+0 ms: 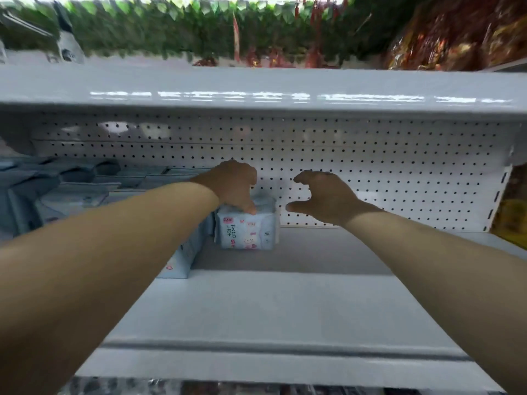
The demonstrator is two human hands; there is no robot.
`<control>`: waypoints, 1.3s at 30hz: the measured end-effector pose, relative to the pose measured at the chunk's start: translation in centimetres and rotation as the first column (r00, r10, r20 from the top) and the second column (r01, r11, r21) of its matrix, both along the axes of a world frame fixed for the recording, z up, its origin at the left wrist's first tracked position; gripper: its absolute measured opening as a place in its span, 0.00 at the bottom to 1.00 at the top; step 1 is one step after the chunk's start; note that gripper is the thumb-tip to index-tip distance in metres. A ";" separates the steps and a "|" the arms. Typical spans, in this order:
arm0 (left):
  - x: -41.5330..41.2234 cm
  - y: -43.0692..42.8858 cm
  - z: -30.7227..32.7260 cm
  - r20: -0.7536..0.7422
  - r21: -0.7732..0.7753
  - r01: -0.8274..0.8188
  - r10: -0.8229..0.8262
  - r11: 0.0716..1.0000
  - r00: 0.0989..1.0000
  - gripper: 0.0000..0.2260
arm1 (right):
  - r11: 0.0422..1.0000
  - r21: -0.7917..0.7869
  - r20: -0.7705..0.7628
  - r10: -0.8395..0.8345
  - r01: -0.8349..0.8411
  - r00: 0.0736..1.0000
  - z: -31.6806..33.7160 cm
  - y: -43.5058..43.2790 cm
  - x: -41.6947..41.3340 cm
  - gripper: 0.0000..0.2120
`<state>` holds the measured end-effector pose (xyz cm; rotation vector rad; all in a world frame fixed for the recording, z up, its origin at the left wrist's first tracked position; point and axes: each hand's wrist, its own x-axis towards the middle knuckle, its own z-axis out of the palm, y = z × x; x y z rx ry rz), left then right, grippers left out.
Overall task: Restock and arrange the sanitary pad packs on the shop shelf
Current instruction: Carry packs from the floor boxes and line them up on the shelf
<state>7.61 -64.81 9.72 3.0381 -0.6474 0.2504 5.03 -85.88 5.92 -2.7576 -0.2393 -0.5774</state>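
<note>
White pegboard back panel (370, 172), green leaf garland (142, 27) overhead

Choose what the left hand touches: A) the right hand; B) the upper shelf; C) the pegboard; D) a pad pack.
D: the left hand grips the top of the pad pack, while the right hand hangs open beside it, touching nothing.

High above the fingers (306, 178) I see a blurred green leaf garland (171, 29). Red decorations (316, 27) hang up and right of them, shiny bags (456, 41) farther right.
</note>
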 end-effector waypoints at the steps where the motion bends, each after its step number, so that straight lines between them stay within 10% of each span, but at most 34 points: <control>1: -1.2 -0.6 -0.1 0.028 -0.090 -0.014 0.017 0.996 0.999 0.33 | 0.999 -0.035 0.001 -0.008 0.008 1.000 0.6 -0.8 -1.1 0.34; 13: -19.8 -14.0 -6.1 0.063 -0.541 -0.185 0.259 0.821 0.964 0.27 | 0.976 -0.218 0.000 -0.004 0.004 1.000 1.3 -12.8 -19.6 0.34; 39: -35.3 -29.0 -28.7 -0.284 -0.332 -0.209 0.113 0.920 0.952 0.20 | 0.994 -0.055 -0.453 -0.109 0.095 0.885 -23.8 -29.9 -34.3 0.28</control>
